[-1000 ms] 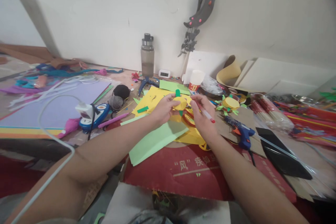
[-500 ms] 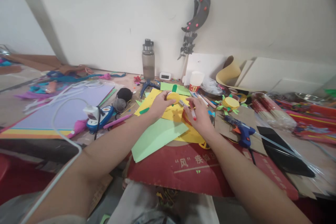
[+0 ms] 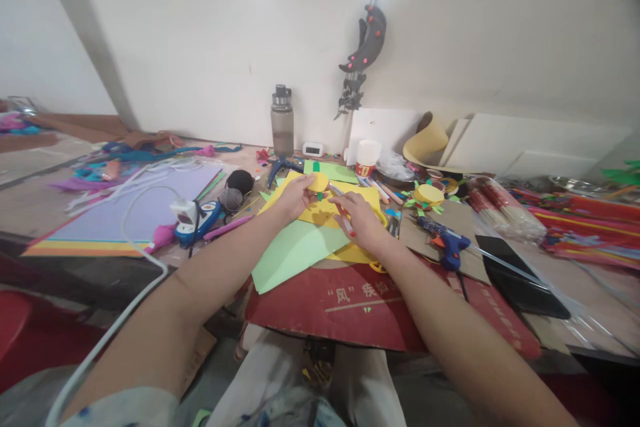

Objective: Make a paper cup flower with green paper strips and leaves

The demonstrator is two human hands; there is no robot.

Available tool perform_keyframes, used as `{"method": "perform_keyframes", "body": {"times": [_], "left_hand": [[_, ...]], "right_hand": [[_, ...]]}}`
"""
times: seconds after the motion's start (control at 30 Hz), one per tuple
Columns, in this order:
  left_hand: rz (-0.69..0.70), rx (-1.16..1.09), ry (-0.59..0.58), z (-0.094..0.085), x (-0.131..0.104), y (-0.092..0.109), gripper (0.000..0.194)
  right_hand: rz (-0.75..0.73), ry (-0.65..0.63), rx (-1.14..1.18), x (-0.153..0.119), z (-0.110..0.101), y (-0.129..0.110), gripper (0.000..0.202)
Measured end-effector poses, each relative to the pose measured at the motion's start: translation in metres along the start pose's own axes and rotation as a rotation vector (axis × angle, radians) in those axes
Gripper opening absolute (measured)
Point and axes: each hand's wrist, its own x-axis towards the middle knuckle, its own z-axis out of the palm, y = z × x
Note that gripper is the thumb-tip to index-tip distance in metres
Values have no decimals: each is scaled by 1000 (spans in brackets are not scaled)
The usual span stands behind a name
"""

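In the head view my left hand (image 3: 296, 196) pinches a round yellow paper disc (image 3: 319, 181) by its edge. Small green paper tabs stick out above and below the disc. Close on its right, my right hand (image 3: 364, 219) is closed around a slim white pen (image 3: 346, 219) with a red end. The pen's other end points toward the disc; whether it touches cannot be made out. Beneath both hands lie yellow paper sheets (image 3: 320, 213) and a light green sheet (image 3: 295, 253), on a red board (image 3: 320, 310) with printed characters.
A blue glue gun (image 3: 453, 247) and a black flat slab (image 3: 520, 280) lie to the right. Behind it sits a yellow disc with green tabs (image 3: 429, 195). A bottle (image 3: 283, 123) and paper cup (image 3: 367, 159) stand at the back. A white cable (image 3: 150, 280) crosses the left.
The view has tilted up and shifted slightly. My right hand has turned, so its back shows more and the pen slants differently. The left hand still holds the disc.
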Motion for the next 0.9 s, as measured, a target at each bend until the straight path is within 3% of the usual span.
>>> {"method": "perform_keyframes", "body": {"times": [0.1, 0.27, 0.57, 0.67, 0.8, 0.9], "left_hand": [[-2, 3, 22, -3, 2, -1, 17], [51, 12, 154, -6, 6, -4, 11], [37, 58, 152, -5, 5, -5, 19], [50, 62, 163, -6, 6, -3, 16], [49, 50, 190, -5, 5, 2, 14], [47, 48, 92, -3, 3, 4, 17]], "right_hand": [[-6, -106, -41, -2, -2, -5, 39], [-54, -299, -119, -1, -4, -12, 47], [-59, -351, -209, 0, 2, -23, 45], [-23, -276, -161, 4, 2, -15, 47], [45, -57, -32, 10, -1, -3, 38], [69, 25, 40, 11, -2, 1, 34]]}}
